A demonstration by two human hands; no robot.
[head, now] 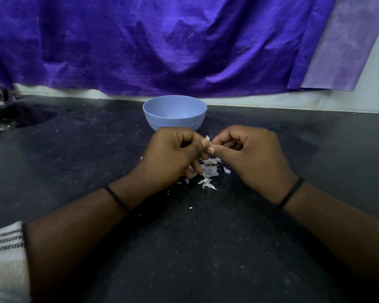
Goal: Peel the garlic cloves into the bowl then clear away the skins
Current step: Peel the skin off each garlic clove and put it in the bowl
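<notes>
We are mid-peel, left hand and right hand pinching a mostly hidden clove above the skins, bowl just behind; next, we judge, comes stripping the remaining skin.

Black wristbands — striped pale sleeve.
</notes>
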